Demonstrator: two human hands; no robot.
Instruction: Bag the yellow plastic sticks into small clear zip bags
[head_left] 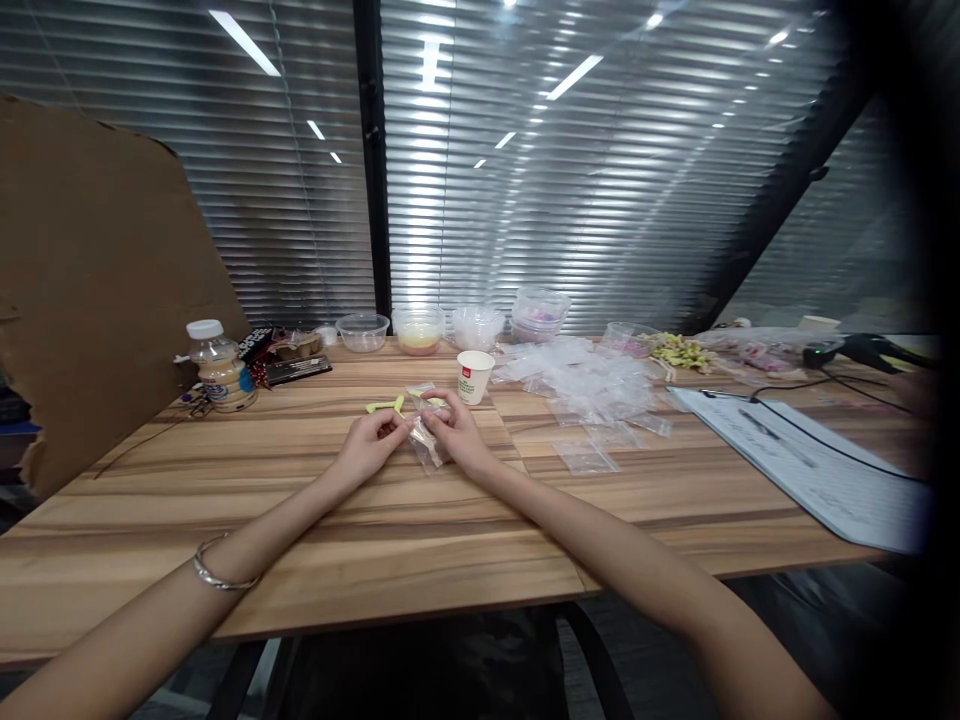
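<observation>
Both hands meet over a small clear plastic bag point(429, 448) near the middle of the table. Pale strips show inside the bag, too small to make out. My left hand point(367, 443) is closed, thumb and fingers pinching at the bag's left side. On its right edge, the fingers of my right hand point(456, 432) are pinched too. Yellow-green strips point(385, 405) lie just beyond the left fingertips. A white paper cup point(474, 377) stands upright behind my right hand.
A heap of clear bags point(589, 385) spreads to the right. Clear bowls point(418, 330) line the back by the blinds. A bottle point(219, 365) and cardboard sheet point(105, 270) stand left. A clipboard with paper point(795, 460) lies right, crossed by a black cable.
</observation>
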